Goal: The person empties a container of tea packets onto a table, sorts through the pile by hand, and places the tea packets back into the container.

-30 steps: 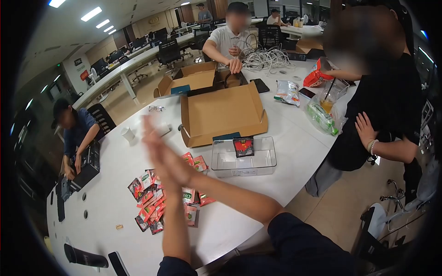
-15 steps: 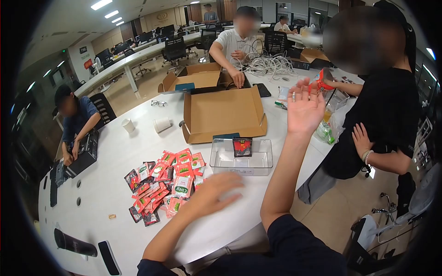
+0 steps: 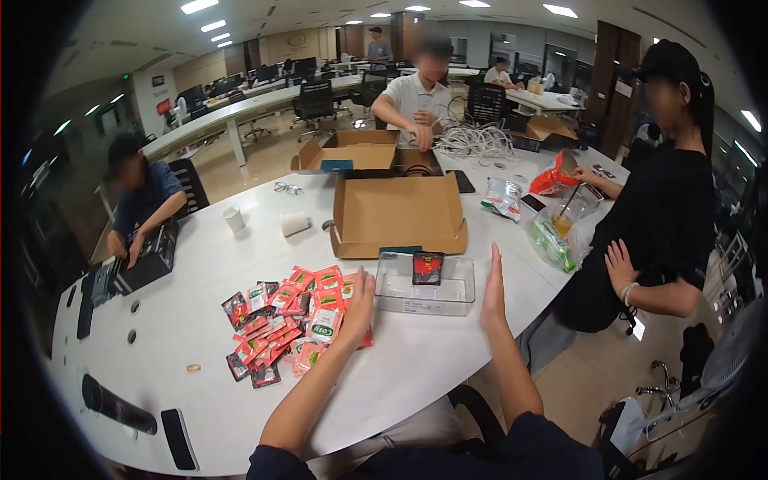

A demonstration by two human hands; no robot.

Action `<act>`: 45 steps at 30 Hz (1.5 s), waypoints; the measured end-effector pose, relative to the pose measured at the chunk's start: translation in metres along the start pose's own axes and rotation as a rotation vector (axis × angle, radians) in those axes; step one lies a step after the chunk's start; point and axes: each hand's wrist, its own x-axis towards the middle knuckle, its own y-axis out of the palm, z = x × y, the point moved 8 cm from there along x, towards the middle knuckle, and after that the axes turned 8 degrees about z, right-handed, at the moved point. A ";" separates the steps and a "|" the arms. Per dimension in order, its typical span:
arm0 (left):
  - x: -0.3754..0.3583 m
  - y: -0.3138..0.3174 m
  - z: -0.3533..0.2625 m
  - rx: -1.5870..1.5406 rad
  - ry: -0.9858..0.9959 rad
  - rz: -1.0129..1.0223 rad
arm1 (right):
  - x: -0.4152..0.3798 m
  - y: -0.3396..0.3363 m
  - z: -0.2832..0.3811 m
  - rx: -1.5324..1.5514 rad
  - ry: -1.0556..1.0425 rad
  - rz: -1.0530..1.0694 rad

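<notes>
My left hand (image 3: 360,310) is upright with its fingers stretched out, just left of a clear plastic bin (image 3: 458,301). On the bin's other side, my right hand (image 3: 494,294) is also held flat, palm facing inward. Both hands hold nothing. A black and red packet (image 3: 428,269) leans upright in the bin. Left of my left hand spreads a pile of pink and black sachets (image 3: 276,330), some marked "Cozy"; that hand hides part of the pile.
An open cardboard box (image 3: 400,214) lies behind the bin. Two paper cups (image 3: 294,224), eyeglasses (image 3: 288,189), a phone (image 3: 178,439) and a black tumbler (image 3: 118,405) are on the white table. Snack bags (image 3: 502,197) lie right, beside a standing person (image 3: 664,184). Others sit around.
My right hand has come down from its raised position to the bin's right side. My left hand has turned upright at the bin's left. The view has shifted slightly.
</notes>
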 end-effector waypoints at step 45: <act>-0.201 -0.119 -0.048 0.912 0.549 -0.425 | -0.082 0.364 0.003 -0.996 -0.462 0.997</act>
